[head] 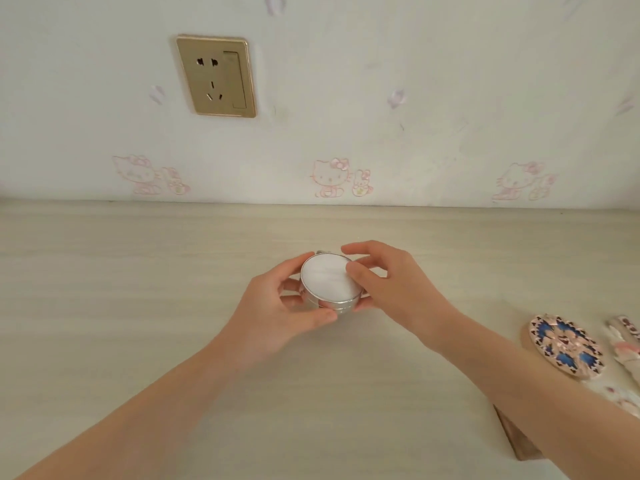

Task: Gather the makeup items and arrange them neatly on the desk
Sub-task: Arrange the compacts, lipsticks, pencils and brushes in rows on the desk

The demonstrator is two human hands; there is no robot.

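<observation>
Compact: round silver compact (330, 284), white lid up, mid-desk (138, 289), between both hands.
Left hand (277, 313): fingers curled round the compact's left wall, thumb at its near rim.
Right hand (391, 289): thumb on the lid, fingers curled round the far side.
Patterned oval case (568, 346): flat, far right, well apart.

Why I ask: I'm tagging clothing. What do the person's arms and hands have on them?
Nothing that shows. The left hand and right hand carry no rings or gloves. The left forearm and right forearm are bare to the frame's edge: no sleeves, watch or bracelet in view.
</observation>
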